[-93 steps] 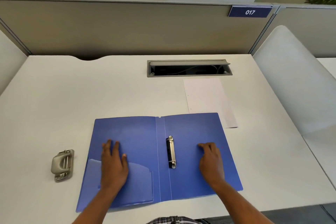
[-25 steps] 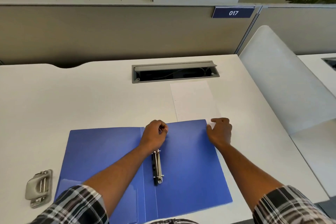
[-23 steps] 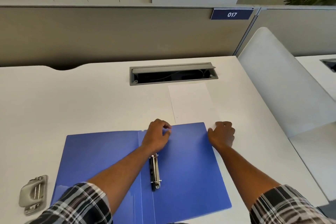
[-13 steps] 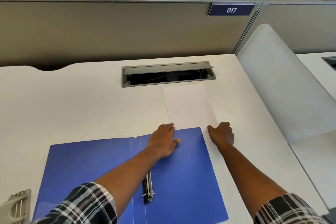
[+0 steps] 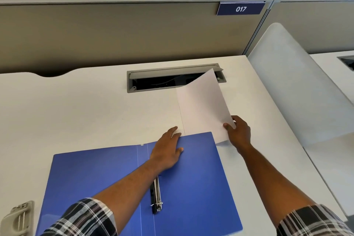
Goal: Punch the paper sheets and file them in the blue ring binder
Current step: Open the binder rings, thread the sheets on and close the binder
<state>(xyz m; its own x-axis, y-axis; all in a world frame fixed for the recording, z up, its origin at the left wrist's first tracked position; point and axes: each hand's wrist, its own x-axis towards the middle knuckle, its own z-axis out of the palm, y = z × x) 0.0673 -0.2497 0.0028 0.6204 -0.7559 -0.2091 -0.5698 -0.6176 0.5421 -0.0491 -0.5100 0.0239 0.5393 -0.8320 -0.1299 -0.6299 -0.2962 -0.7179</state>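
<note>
At the far left, cut by the lower corner of the view, the grey hole punch (image 5: 16, 217) sits on the white worktop (image 5: 76, 113), just beside the open blue ring binder (image 5: 95, 178) and untouched. The binder lies flat with both covers spread, its metal ring mechanism (image 5: 156, 195) running down the spine, partly hidden under the left forearm. The left hand (image 5: 168, 151) rests flat at the binder's far edge, fingers (image 5: 172, 132) straight and close together, their tips reaching onto the worktop beside the paper; it holds nothing and seems to steady the cover. To the right, the paper sheets (image 5: 203, 109) are tilted up off the worktop, the far corner raised in front of the grey cable tray (image 5: 153, 74), the left edge low near the surface. The right hand (image 5: 239, 132) pinches the near right corner, thumb on top, the other fingers hidden behind. How many sheets there are cannot be told. Paper is light, limp and slick, so a one-corner hold will likely let it sag or fan apart; taking a long edge with both hands would probably keep the stack square for punching.
</note>
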